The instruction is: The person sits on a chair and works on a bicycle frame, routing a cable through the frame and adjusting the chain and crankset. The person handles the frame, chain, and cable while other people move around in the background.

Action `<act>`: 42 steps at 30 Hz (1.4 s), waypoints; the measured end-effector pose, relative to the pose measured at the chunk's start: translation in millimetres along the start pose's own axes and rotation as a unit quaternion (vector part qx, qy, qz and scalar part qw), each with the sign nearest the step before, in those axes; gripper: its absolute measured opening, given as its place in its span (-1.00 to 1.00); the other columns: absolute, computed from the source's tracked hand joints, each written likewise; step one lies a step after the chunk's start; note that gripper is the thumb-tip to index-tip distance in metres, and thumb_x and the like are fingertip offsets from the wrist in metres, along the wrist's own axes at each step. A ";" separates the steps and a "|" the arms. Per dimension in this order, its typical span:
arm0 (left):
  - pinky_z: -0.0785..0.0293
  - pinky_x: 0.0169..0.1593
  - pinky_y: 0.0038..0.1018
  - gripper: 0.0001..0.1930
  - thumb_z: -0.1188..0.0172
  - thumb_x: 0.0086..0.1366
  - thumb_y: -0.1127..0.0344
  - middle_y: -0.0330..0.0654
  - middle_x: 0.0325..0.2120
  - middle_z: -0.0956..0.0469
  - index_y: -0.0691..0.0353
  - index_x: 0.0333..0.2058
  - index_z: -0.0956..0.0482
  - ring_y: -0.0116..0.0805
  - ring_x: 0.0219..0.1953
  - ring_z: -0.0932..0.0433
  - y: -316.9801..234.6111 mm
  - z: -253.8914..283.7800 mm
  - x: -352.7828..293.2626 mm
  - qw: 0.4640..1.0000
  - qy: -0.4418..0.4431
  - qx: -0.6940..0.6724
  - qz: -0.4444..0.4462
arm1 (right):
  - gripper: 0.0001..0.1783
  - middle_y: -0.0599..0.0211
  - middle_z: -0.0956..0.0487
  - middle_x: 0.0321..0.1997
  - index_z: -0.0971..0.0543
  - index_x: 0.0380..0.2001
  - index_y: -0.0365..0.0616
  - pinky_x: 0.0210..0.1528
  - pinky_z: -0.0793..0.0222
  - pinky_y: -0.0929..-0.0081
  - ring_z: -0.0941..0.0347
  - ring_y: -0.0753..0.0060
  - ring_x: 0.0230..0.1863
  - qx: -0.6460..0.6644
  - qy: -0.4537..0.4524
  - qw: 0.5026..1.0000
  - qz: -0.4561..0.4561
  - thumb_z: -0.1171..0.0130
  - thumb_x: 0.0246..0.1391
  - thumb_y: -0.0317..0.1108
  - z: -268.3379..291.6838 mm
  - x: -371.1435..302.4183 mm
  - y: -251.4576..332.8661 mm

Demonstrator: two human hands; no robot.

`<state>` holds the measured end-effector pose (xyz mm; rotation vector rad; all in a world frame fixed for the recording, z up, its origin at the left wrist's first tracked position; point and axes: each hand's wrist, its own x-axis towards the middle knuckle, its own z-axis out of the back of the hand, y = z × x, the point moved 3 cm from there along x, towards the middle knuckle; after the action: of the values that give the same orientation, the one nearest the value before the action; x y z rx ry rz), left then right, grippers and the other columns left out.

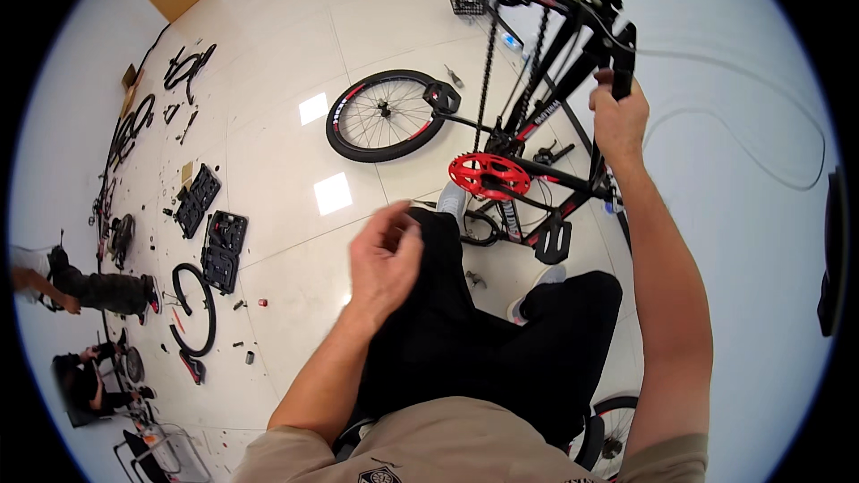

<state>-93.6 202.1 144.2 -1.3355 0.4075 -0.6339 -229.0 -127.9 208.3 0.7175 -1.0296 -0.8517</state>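
A black bicycle frame (555,116) stands upside down before me, with a red chainring (489,174), a hanging chain (488,63) and black pedals (552,241). My right hand (617,116) is raised and closed around a black frame tube near the rear end. My left hand (385,259) hovers over my lap with fingers loosely curled; nothing shows in it. A loose wheel (385,114) with a black tyre and red rim marks lies flat on the tiled floor beyond the frame.
Open black tool cases (221,249) and a loose tyre (192,309) lie on the floor at my left, among small scattered parts. A wire basket (468,3) sits far ahead. Other people work along the left wall (80,286). Another wheel (613,434) is by my right leg.
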 end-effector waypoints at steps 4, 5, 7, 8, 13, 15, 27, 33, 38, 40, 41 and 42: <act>-0.45 -0.36 -0.59 -0.75 -0.18 0.23 0.48 -0.29 -0.46 -0.57 0.36 -0.10 -0.57 -0.60 -0.48 -0.47 18.0 -24.4 -4.2 0.997 0.051 0.052 0.001 | -0.79 0.41 -0.49 -0.56 -0.52 -0.25 -0.32 -0.45 -0.25 0.62 -0.36 0.62 -0.53 0.025 0.021 0.999 -0.023 0.01 0.06 -0.47 -3.4 -2.0 7.4; -0.45 -0.42 -0.51 -0.74 -0.20 0.18 0.42 -0.13 -0.48 -0.61 0.31 -0.13 -0.60 -0.43 -0.56 -0.50 20.7 -28.5 -7.5 0.997 0.042 0.065 0.001 | -0.80 0.41 -0.48 -0.58 -0.55 -0.29 -0.29 -0.43 -0.28 0.58 -0.37 0.59 -0.54 0.015 0.011 1.000 -0.018 0.01 0.04 -0.50 -3.4 -4.6 8.0; -0.48 -0.44 -0.44 -0.75 -0.21 0.14 0.48 -0.12 -0.48 -0.57 0.28 -0.16 -0.60 -0.31 -0.55 -0.53 15.0 -35.1 -8.7 0.984 0.043 0.128 -0.115 | -0.80 0.42 -0.48 -0.58 -0.55 -0.28 -0.31 -0.44 -0.28 0.58 -0.37 0.60 -0.54 0.033 -0.008 0.999 -0.002 0.00 0.03 -0.49 -1.2 1.5 -2.9; -0.48 -0.45 -0.44 -0.75 -0.22 0.14 0.51 -0.14 -0.49 -0.55 0.28 -0.16 -0.59 -0.29 -0.56 -0.53 13.3 -34.9 -8.6 0.966 0.051 0.171 -0.189 | -0.80 0.42 -0.48 -0.57 -0.55 -0.28 -0.31 -0.44 -0.28 0.59 -0.37 0.60 -0.53 0.046 -0.015 0.999 0.003 -0.01 0.03 -0.49 -2.3 1.1 -4.7; -0.47 -0.46 -0.33 -0.78 -0.24 0.09 0.54 -0.11 -0.53 -0.50 0.27 -0.23 -0.59 -0.15 -0.52 -0.53 20.7 -29.4 -3.7 0.953 0.071 0.163 -0.245 | -0.79 0.42 -0.48 -0.58 -0.52 -0.28 -0.36 -0.46 -0.24 0.67 -0.35 0.65 -0.55 0.041 0.002 0.999 -0.006 0.06 0.03 -0.54 1.0 7.0 -11.8; -0.46 -0.46 -0.34 -0.78 -0.23 0.10 0.55 -0.11 -0.53 -0.50 0.28 -0.23 -0.59 -0.16 -0.54 -0.53 23.6 -20.8 4.3 0.961 0.039 0.153 -0.228 | -0.79 0.45 -0.49 -0.58 -0.53 -0.29 -0.34 -0.48 -0.21 0.68 -0.33 0.68 -0.56 0.027 0.004 1.000 0.001 0.04 0.00 -0.53 4.2 10.7 -17.7; -0.45 -0.44 -0.44 -0.81 -0.23 0.15 0.55 -0.09 -0.47 -0.55 0.28 -0.23 -0.60 -0.26 -0.53 -0.54 25.0 7.7 18.2 0.975 -0.060 0.144 -0.160 | -0.78 0.43 -0.51 -0.57 -0.61 -0.32 -0.30 -0.48 -0.26 0.62 -0.36 0.61 -0.55 -0.021 -0.020 0.999 0.015 -0.05 -0.03 -0.45 7.4 23.1 -25.9; -0.47 -0.43 -0.39 -0.81 -0.22 0.13 0.56 -0.07 -0.46 -0.55 0.29 -0.24 -0.61 -0.20 -0.53 -0.55 21.0 11.2 12.6 0.974 -0.066 0.135 -0.168 | -0.83 0.38 -0.50 -0.56 -0.59 -0.34 -0.28 -0.44 -0.33 0.52 -0.39 0.53 -0.53 0.008 -0.027 1.000 0.009 -0.04 0.05 -0.47 -7.2 12.1 -15.9; -0.49 -0.40 -0.36 -0.82 -0.21 0.14 0.55 -0.05 -0.44 -0.56 0.29 -0.25 -0.60 -0.14 -0.50 -0.55 26.6 6.3 12.3 0.974 -0.049 0.150 -0.160 | -0.81 0.10 -0.62 -0.36 -0.57 -0.30 -0.33 -0.18 -0.41 0.38 -0.54 0.24 -0.29 -0.041 -0.036 0.998 0.003 -0.02 0.06 -0.49 -5.1 13.4 -25.6; -0.49 -0.39 -0.35 -0.82 -0.20 0.14 0.55 -0.04 -0.43 -0.56 0.28 -0.24 -0.61 -0.12 -0.48 -0.56 23.6 1.5 10.4 0.975 -0.036 0.144 -0.166 | -0.80 0.06 -0.63 -0.33 -0.56 -0.28 -0.33 -0.15 -0.41 0.36 -0.55 0.17 -0.26 -0.027 -0.034 0.999 0.000 0.00 0.05 -0.50 -6.4 17.0 -32.6; -0.50 -0.39 -0.36 -0.82 -0.21 0.14 0.54 -0.05 -0.43 -0.57 0.27 -0.24 -0.61 -0.14 -0.48 -0.57 24.2 0.2 9.7 0.971 -0.039 0.140 -0.187 | -0.80 0.07 -0.62 -0.34 -0.56 -0.28 -0.32 -0.16 -0.42 0.36 -0.54 0.18 -0.28 -0.027 -0.033 0.999 -0.019 0.01 0.05 -0.50 -7.8 14.1 -27.4; -0.50 -0.39 -0.37 -0.82 -0.22 0.14 0.54 -0.07 -0.43 -0.57 0.27 -0.25 -0.61 -0.15 -0.48 -0.58 23.9 -1.1 10.0 0.973 -0.038 0.133 -0.186 | -0.81 0.19 -0.56 -0.43 -0.55 -0.29 -0.32 -0.29 -0.35 0.43 -0.47 0.32 -0.39 -0.021 -0.039 0.999 0.001 0.01 0.06 -0.50 -8.9 16.5 -24.5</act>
<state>-82.1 197.4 121.4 -1.1816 0.0028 -0.9111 -222.7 -153.1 191.8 0.6514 -1.0787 -0.9022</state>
